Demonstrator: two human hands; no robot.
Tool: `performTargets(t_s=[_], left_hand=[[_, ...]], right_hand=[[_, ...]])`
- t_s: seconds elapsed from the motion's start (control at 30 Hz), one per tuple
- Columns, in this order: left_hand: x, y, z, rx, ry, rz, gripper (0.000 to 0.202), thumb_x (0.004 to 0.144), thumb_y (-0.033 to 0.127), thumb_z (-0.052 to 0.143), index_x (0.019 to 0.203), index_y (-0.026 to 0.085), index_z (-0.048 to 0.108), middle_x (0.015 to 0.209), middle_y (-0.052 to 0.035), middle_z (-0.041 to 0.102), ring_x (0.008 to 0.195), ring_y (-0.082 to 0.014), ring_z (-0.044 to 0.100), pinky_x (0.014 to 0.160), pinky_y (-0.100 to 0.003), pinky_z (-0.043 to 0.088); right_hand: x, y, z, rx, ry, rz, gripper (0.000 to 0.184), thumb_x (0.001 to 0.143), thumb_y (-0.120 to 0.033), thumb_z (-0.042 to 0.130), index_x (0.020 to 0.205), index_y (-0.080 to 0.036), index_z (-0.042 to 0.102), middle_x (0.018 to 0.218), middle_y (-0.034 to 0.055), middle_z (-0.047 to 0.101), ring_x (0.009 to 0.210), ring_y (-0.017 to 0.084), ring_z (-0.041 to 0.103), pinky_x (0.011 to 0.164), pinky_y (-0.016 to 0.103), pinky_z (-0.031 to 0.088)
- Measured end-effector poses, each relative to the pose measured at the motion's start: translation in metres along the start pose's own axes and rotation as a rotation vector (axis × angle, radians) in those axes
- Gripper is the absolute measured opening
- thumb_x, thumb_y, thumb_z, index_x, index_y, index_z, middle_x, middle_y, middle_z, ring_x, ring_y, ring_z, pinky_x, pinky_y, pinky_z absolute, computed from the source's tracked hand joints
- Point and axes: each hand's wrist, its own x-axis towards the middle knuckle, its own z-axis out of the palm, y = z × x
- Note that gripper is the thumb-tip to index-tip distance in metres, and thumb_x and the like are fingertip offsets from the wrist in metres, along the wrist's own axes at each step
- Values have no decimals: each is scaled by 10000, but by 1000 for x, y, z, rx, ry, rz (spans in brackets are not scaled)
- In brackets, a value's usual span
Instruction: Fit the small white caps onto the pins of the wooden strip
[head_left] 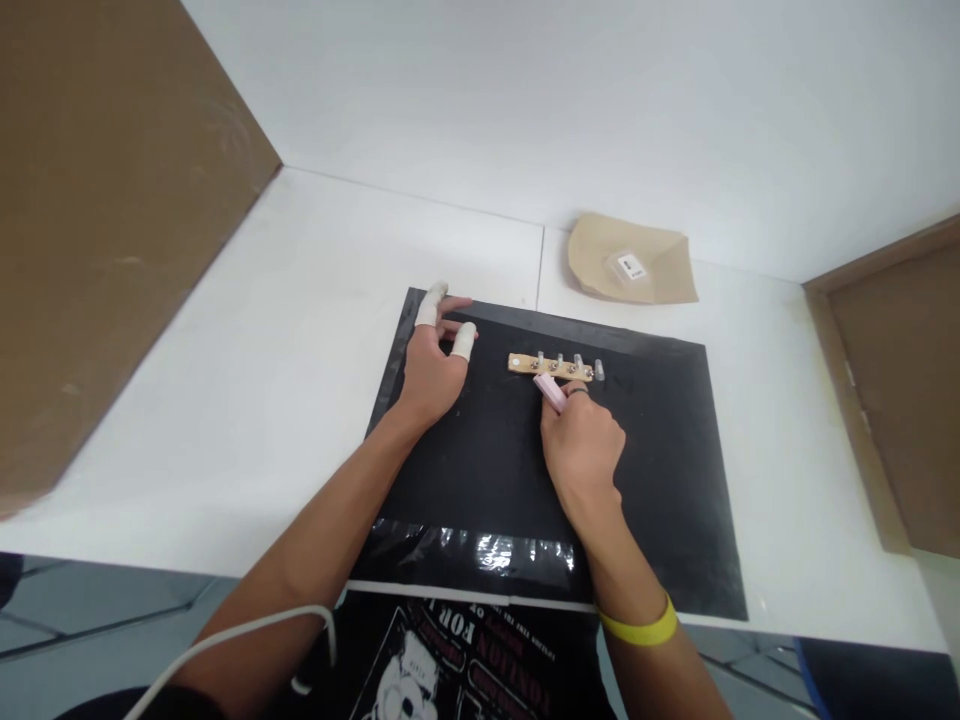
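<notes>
My left hand [437, 372] is over the left part of the black mat [480, 450], its fingers apart and nothing in them. White finger covers [431, 303] sit on the thumb and one finger. A slim pink tool [551, 393] is gripped in my right hand [585, 440]; I cannot tell its exact kind, and the fist hides part of it. Just beyond that hand lies a light wooden strip [525, 364] bearing several small metal fittings and clear upright pieces. A clear little cylinder [599, 370] stands by the strip's right end.
Behind the mat, on the white table [285, 350], sits a tan paper tray [660, 285] with a small labelled clear case [628, 266] inside. Brown panels [112, 200] rise at the left and right. A white cable [240, 628] crosses near my left forearm.
</notes>
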Motion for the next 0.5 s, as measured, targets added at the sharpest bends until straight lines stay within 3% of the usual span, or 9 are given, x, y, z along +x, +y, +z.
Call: performTargets(t_s=[0.17,0.37,0.5], left_hand=[[-2,0,0,96,-35,71,628,932,183,625,1531,242,446,1354,-117,687,983,-192,694,958,-417,561],[-4,5,1,258,-256,220,776,864,179,742,1573,242,431,1418,-116,686,1201,-272,687,1176,-517,421],[-3,5,2,404,-352,204,681,858,236,799,1487,234,538,1413,-115,710,1308,-314,629,1198,-542,343]], right_hand=[[-3,0,3,65,7,0,345,1113,-416,408,1126,-192,671,885,153,786,824,333,793,627,326,424],[-4,1,3,94,10,5,343,1108,-447,424,1114,-200,663,874,139,787,819,319,793,622,312,404],[-3,1,1,96,-1,12,338,1104,-450,442,1108,-194,664,866,143,789,825,315,797,608,306,401]])
